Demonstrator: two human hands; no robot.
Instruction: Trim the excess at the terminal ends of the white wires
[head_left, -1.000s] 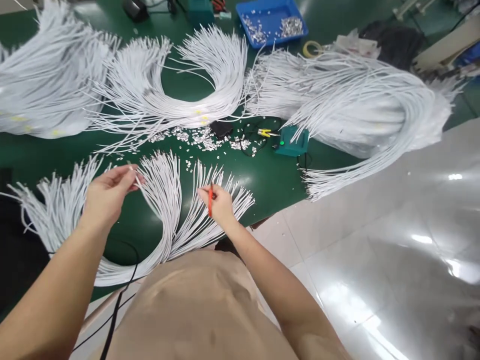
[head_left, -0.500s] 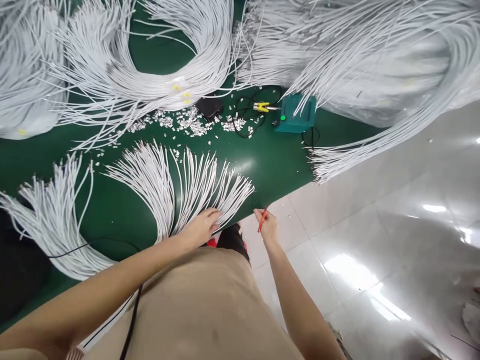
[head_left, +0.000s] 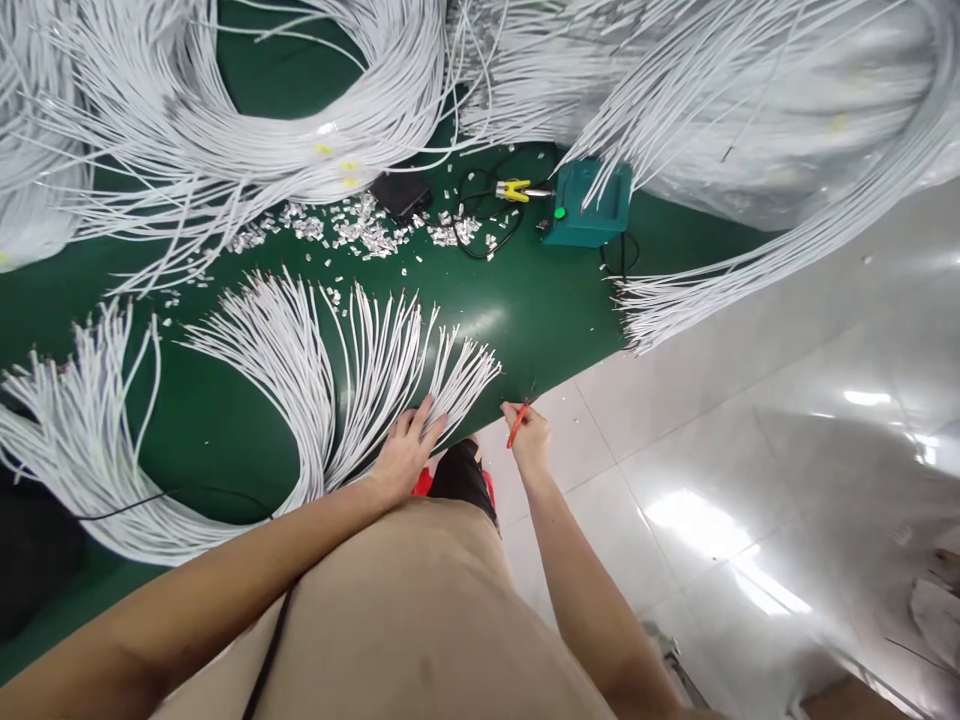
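Note:
A fanned bundle of white wires [head_left: 352,360] lies on the green table [head_left: 540,320] just in front of me. My left hand [head_left: 405,450] rests flat on the near right part of that fan, fingers stretched out over the wires. My right hand [head_left: 529,435] hovers just past the table's near edge, closed on a small red tool [head_left: 517,423] that points up and to the right. A second fan of white wires [head_left: 82,420] lies to the left.
Large coils of white wires [head_left: 225,130] cover the back of the table. Small metal terminals [head_left: 360,230] are scattered mid-table, beside a black box [head_left: 401,193], a yellow clip [head_left: 514,189] and a teal device [head_left: 589,205]. Shiny white floor [head_left: 750,450] lies to the right.
My left hand dropped from mid-air onto the right side of the near wire fan. My right hand, still holding the red tool, moved right, off the wires to the table edge.

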